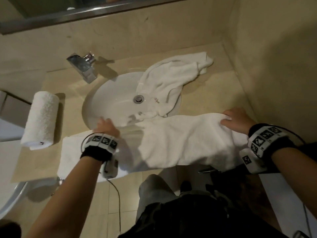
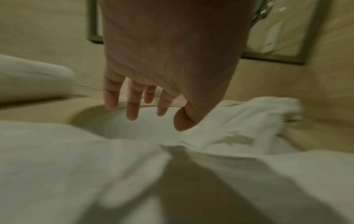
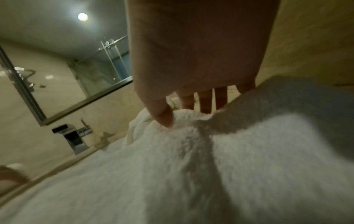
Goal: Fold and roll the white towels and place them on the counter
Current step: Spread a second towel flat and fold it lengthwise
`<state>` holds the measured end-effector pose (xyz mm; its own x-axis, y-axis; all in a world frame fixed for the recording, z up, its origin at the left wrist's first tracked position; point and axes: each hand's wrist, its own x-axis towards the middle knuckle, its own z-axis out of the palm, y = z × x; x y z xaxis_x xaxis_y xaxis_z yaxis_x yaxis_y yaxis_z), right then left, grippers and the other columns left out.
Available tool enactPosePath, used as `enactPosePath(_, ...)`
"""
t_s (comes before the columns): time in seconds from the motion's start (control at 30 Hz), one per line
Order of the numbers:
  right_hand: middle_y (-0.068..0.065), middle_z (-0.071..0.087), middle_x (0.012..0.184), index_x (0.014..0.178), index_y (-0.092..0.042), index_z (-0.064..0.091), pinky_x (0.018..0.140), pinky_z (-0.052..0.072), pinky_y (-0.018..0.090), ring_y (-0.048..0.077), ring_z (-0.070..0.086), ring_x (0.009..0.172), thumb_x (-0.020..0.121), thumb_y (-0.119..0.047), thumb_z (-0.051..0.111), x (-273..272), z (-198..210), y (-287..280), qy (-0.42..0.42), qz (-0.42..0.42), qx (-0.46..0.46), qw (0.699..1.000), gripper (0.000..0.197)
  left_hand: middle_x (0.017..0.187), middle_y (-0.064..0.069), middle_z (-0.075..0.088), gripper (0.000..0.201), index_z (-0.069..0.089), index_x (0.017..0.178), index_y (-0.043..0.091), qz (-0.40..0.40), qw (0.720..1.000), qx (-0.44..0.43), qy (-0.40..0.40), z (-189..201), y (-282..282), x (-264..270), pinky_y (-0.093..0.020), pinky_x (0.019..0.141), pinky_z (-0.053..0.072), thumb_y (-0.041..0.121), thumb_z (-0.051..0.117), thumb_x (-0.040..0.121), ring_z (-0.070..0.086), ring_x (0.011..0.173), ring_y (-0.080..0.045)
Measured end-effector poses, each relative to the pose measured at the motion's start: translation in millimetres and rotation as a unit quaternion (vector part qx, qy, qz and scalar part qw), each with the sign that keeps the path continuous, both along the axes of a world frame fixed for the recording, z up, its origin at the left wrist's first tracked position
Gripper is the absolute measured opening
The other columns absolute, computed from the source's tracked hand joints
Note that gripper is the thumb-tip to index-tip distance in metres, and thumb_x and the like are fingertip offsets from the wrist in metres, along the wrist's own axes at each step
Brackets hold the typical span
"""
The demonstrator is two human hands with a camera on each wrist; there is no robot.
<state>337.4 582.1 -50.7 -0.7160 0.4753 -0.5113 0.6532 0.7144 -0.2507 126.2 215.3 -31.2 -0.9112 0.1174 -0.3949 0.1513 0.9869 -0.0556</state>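
The right hand (image 1: 235, 120) is pinching the far edge of the spread towel (image 1: 180, 141), thumb and fingers (image 3: 162, 116) closed on it. The left hand (image 1: 106, 127) is hovering with fingers (image 2: 132, 106) straight above it. The towel is lying along the table (image 1: 214, 93); beyond the fingers, a crumpled towel (image 1: 171, 74) is draping into the sink (image 1: 106, 98); left, a rolled towel (image 1: 41, 120).

1. No readable words, brands or numbers in any view.
2. Loose towel (image 1: 169, 78) in the sink (image 1: 109, 100): small red mark on its tag, too small to read.
3. Rolled towel (image 1: 41, 119) at the counter's left edge: tiny dark mark on its near end, illegible.
4. Both wristbands (image 1: 101, 140) carry black-and-white square fiducial patterns, no letters.
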Motion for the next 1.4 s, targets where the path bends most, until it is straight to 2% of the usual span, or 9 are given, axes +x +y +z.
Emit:
enactPosePath(0.07, 0.020, 0.051, 0.115, 0.106, -0.005, 0.059, 0.097, 0.035, 0.037, 0.038, 0.039, 0.116, 0.074, -0.038, 0.047, 11.2, -5.8, -0.7, 0.036, -0.005, 0.023, 0.999, 0.048, 0.142, -0.009, 0.027, 0.048, 0.041, 0.133, 0.013, -0.103, 0.994, 0.034, -0.022, -3.4, 55.0, 16.6, -0.042, 0.102, 0.035, 0.023, 0.054, 0.088, 0.037, 0.127, -0.030)
enactPosePath(0.17, 0.023, 0.057, 0.099, 0.089, 0.006, 0.062, 0.087, 0.040, 0.041, 0.039, 0.049, 0.101, 0.076, -0.020, 0.057, 26.5, -7.2, -8.4, 0.189, 0.007, 0.047, 0.981, 0.030, 0.143, -0.005, 0.031, 0.047, 0.042, 0.135, 0.018, -0.287, 0.952, 0.089, -0.064, -2.9, 130.6, 47.6, -0.039, 0.102, 0.034, 0.019, 0.050, 0.089, 0.036, 0.129, -0.025)
enactPosePath(0.27, 0.019, 0.059, 0.079, 0.079, -0.001, 0.060, 0.074, 0.043, 0.038, 0.035, 0.054, 0.085, 0.074, -0.037, 0.044, 42.9, -3.2, -14.0, 0.237, 0.046, 0.063, 0.968, 0.040, 0.141, -0.003, 0.037, 0.047, 0.044, 0.135, 0.018, -0.404, 0.900, 0.137, -0.086, 1.8, 192.2, 78.0, -0.038, 0.103, 0.037, 0.005, 0.042, 0.089, 0.039, 0.128, -0.023)
enactPosePath(0.43, 0.012, 0.059, 0.109, 0.116, -0.011, 0.060, 0.089, 0.039, 0.037, 0.030, 0.050, 0.109, 0.084, -0.024, 0.062, 60.3, -0.3, -17.0, 0.181, 0.069, 0.041, 0.980, 0.034, 0.138, -0.004, 0.046, 0.040, 0.057, 0.125, 0.017, -0.469, 0.859, 0.156, -0.133, -7.7, 255.9, 103.9, -0.032, 0.106, 0.035, 0.001, 0.045, 0.091, 0.045, 0.125, -0.024)
enactPosePath(0.53, 0.012, 0.051, 0.123, 0.127, -0.010, 0.053, 0.099, 0.034, 0.041, 0.030, 0.042, 0.119, 0.076, -0.025, 0.046, 71.4, -1.7, -16.2, 0.127, 0.099, 0.028, 0.987, 0.054, 0.129, -0.010, 0.055, 0.029, 0.064, 0.118, 0.013, -0.495, 0.842, 0.133, -0.170, -17.9, 274.6, 111.0, -0.028, 0.103, 0.034, 0.011, 0.051, 0.092, 0.050, 0.120, -0.027)
enactPosePath(0.83, 0.007, 0.057, 0.120, 0.118, -0.014, 0.058, 0.099, 0.031, 0.037, 0.027, 0.044, 0.119, 0.085, -0.010, 0.049, 89.2, -4.9, -15.3, 0.095, 0.058, 0.107, 0.988, 0.035, 0.127, -0.013, 0.048, 0.034, 0.049, 0.126, 0.010, -0.488, 0.856, 0.156, -0.063, -24.6, 301.7, 145.0, -0.036, 0.093, 0.038, 0.018, 0.043, 0.094, 0.045, 0.118, -0.032)
enactPosePath(1.13, 0.014, 0.054, 0.119, 0.110, -0.006, 0.061, 0.092, 0.034, 0.035, 0.032, 0.044, 0.118, 0.084, -0.023, 0.046, 115.5, 2.9, -6.7, 0.109, -0.014, 0.088, 0.990, 0.034, 0.133, -0.008, 0.053, 0.040, 0.051, 0.129, 0.017, -0.439, 0.868, 0.143, -0.184, -28.6, 316.4, 160.9, -0.028, 0.099, 0.036, 0.027, 0.051, 0.090, 0.049, 0.122, -0.025)
enactPosePath(1.27, 0.020, 0.059, 0.099, 0.093, -0.001, 0.063, 0.082, 0.040, 0.034, 0.032, 0.053, 0.101, 0.066, -0.039, 0.032, 111.4, -2.9, -8.0, 0.180, -0.102, 0.007, 0.978, 0.057, 0.088, -0.006, 0.061, 0.021, 0.064, 0.102, 0.010, -0.293, 0.870, 0.276, -0.286, -6.3, 313.1, 145.6, -0.022, 0.071, 0.039, 0.007, 0.052, 0.085, 0.054, 0.091, -0.020)
enactPosePath(1.4, 0.015, 0.051, 0.082, 0.081, -0.002, 0.056, 0.060, 0.028, 0.027, 0.024, 0.050, 0.081, 0.084, -0.009, 0.054, 94.7, 9.1, -13.7, 0.258, -0.172, -0.055, 0.949, 0.008, 0.080, -0.008, 0.060, 0.022, 0.060, 0.078, 0.017, -0.196, 0.827, 0.324, -0.416, 3.2, 300.5, 131.3, -0.034, 0.078, 0.045, -0.004, 0.056, 0.074, 0.054, 0.087, -0.024)
